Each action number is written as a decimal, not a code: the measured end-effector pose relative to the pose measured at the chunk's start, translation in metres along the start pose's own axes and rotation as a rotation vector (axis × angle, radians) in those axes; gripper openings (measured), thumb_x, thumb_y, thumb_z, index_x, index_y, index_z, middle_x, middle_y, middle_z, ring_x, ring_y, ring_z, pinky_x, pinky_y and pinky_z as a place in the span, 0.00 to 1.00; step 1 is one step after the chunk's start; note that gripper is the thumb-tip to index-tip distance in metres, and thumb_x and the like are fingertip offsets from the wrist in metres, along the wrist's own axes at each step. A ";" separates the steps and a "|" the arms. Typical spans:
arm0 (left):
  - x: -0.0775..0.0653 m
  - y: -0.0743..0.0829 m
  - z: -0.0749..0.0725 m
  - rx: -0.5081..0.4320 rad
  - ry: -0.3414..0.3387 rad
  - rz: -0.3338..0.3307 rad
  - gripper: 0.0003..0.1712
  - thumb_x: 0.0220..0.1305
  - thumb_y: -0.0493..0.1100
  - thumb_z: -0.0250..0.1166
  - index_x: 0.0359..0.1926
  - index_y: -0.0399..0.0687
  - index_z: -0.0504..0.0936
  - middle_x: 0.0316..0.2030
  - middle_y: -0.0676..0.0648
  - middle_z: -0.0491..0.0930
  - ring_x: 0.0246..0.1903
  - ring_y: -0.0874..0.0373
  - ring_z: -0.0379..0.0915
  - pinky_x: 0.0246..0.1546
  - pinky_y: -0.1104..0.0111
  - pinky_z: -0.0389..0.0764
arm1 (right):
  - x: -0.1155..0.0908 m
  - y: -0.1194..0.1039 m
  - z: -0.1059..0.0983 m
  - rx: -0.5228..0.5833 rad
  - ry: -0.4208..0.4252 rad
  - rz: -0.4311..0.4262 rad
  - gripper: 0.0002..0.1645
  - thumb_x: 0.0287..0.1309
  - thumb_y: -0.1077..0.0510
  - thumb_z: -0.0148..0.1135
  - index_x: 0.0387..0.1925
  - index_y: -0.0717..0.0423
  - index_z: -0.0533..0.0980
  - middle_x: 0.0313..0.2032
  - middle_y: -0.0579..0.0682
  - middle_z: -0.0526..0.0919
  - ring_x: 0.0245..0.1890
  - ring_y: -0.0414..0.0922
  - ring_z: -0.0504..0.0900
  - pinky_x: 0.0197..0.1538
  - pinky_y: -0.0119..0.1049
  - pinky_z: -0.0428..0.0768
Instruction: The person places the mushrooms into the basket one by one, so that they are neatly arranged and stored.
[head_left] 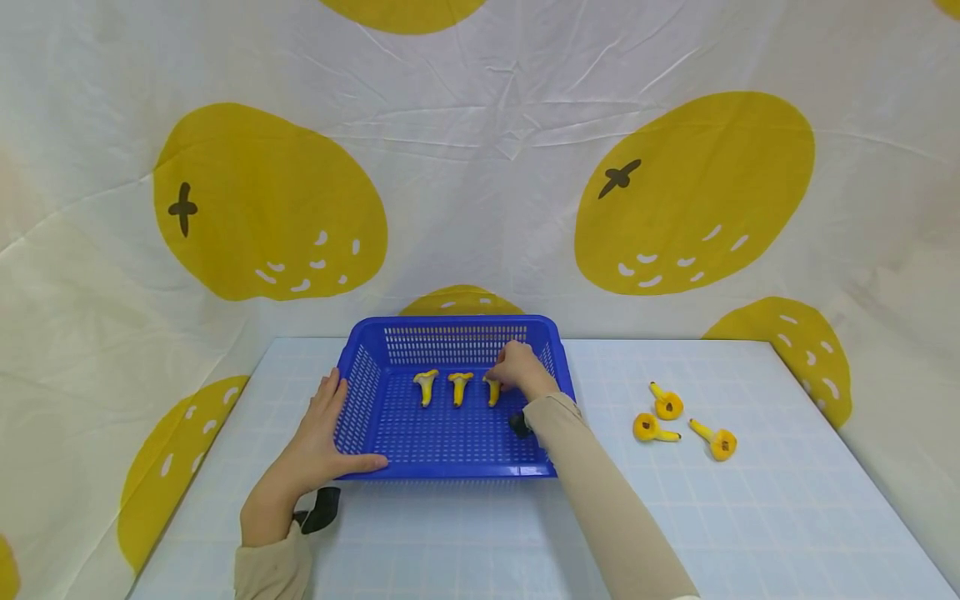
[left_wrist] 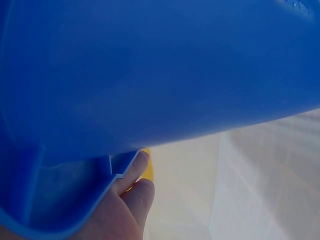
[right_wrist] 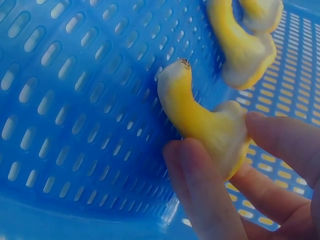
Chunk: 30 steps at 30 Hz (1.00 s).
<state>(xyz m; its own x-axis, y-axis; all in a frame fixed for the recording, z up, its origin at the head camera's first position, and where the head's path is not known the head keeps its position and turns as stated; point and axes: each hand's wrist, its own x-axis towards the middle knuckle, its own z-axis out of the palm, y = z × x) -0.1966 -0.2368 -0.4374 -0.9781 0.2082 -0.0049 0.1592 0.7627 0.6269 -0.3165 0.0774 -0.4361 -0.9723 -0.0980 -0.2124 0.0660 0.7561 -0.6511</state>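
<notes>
A blue perforated plastic basket (head_left: pixel 450 433) sits on the table. Inside it two yellow mushrooms, one left (head_left: pixel 426 387) and one in the middle (head_left: pixel 460 388), lie in a row with caps toward the back. At the row's right end my right hand (head_left: pixel 522 371) pinches a third mushroom (right_wrist: pixel 197 117) by its pale cap, between thumb and fingers. Its stem rests at the basket floor. My left hand (head_left: pixel 318 442) rests against the basket's front left corner, fingers extended along the left side and thumb over the front rim. Its fingertips (left_wrist: pixel 142 195) show past the rim in the left wrist view.
Three more yellow mushrooms lie loose on the table right of the basket: one at the back (head_left: pixel 667 404), one at left (head_left: pixel 651 428), one at right (head_left: pixel 718 442). A pale checked cloth (head_left: pixel 450 542) covers the table. Behind hangs a white curtain (head_left: pixel 480 208) with yellow fruit prints.
</notes>
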 end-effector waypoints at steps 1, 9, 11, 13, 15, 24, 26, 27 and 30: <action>0.000 0.000 0.000 -0.002 0.000 0.000 0.79 0.44 0.64 0.78 0.78 0.37 0.34 0.77 0.39 0.25 0.74 0.34 0.20 0.65 0.30 0.40 | 0.000 0.000 0.000 -0.002 -0.001 -0.002 0.10 0.57 0.58 0.71 0.29 0.62 0.81 0.27 0.53 0.83 0.27 0.48 0.85 0.36 0.39 0.83; -0.001 -0.001 0.000 -0.004 -0.001 -0.001 0.79 0.44 0.65 0.78 0.78 0.38 0.34 0.77 0.39 0.24 0.74 0.34 0.20 0.65 0.29 0.40 | 0.000 0.000 0.001 -0.012 -0.002 -0.008 0.10 0.57 0.58 0.70 0.29 0.62 0.80 0.28 0.54 0.82 0.29 0.50 0.86 0.35 0.38 0.83; -0.001 0.000 0.000 -0.007 -0.002 -0.003 0.79 0.43 0.65 0.78 0.78 0.38 0.34 0.77 0.39 0.24 0.74 0.33 0.20 0.64 0.29 0.40 | 0.000 0.000 0.001 -0.009 -0.003 -0.008 0.11 0.58 0.58 0.70 0.29 0.62 0.79 0.28 0.54 0.82 0.29 0.50 0.86 0.35 0.39 0.83; -0.001 0.000 0.000 -0.011 -0.003 -0.004 0.79 0.43 0.65 0.78 0.78 0.38 0.33 0.77 0.39 0.24 0.74 0.33 0.20 0.64 0.29 0.40 | 0.000 0.000 0.001 -0.008 -0.004 -0.009 0.11 0.57 0.57 0.70 0.29 0.62 0.79 0.28 0.54 0.82 0.29 0.50 0.86 0.35 0.39 0.83; 0.000 0.000 0.000 -0.009 -0.003 -0.003 0.79 0.43 0.65 0.78 0.78 0.38 0.34 0.77 0.39 0.24 0.74 0.33 0.19 0.64 0.29 0.40 | 0.001 0.001 0.001 -0.007 0.001 -0.005 0.12 0.57 0.56 0.70 0.28 0.61 0.79 0.27 0.54 0.82 0.29 0.51 0.86 0.34 0.39 0.83; 0.000 0.000 0.000 -0.001 -0.001 0.002 0.79 0.44 0.65 0.78 0.78 0.38 0.34 0.78 0.40 0.24 0.74 0.34 0.19 0.65 0.30 0.40 | 0.002 0.002 0.002 -0.008 -0.002 0.005 0.13 0.56 0.54 0.72 0.30 0.60 0.80 0.28 0.53 0.82 0.30 0.51 0.86 0.34 0.40 0.83; 0.000 -0.001 0.000 0.000 -0.001 0.001 0.79 0.44 0.66 0.77 0.78 0.38 0.33 0.78 0.40 0.24 0.74 0.34 0.19 0.65 0.30 0.40 | 0.002 0.002 0.002 -0.011 -0.005 0.005 0.13 0.55 0.55 0.73 0.31 0.61 0.80 0.29 0.53 0.82 0.30 0.50 0.85 0.35 0.39 0.83; 0.001 -0.001 0.000 0.000 -0.001 0.001 0.79 0.44 0.66 0.77 0.78 0.38 0.33 0.78 0.40 0.24 0.74 0.35 0.19 0.65 0.30 0.40 | 0.003 0.002 0.002 -0.013 -0.007 0.007 0.13 0.54 0.55 0.74 0.32 0.61 0.80 0.30 0.53 0.82 0.30 0.50 0.85 0.35 0.39 0.83; 0.001 -0.001 0.000 0.000 0.000 0.002 0.79 0.43 0.66 0.77 0.78 0.38 0.34 0.78 0.40 0.24 0.74 0.35 0.19 0.65 0.30 0.40 | 0.003 0.002 0.002 -0.021 -0.014 0.012 0.14 0.54 0.55 0.74 0.33 0.61 0.81 0.31 0.53 0.82 0.30 0.49 0.85 0.36 0.38 0.83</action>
<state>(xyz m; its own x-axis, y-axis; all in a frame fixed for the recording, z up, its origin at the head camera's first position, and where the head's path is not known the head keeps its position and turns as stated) -0.1973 -0.2375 -0.4384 -0.9778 0.2097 -0.0043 0.1607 0.7623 0.6269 -0.3186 0.0771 -0.4393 -0.9682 -0.0976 -0.2302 0.0729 0.7705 -0.6332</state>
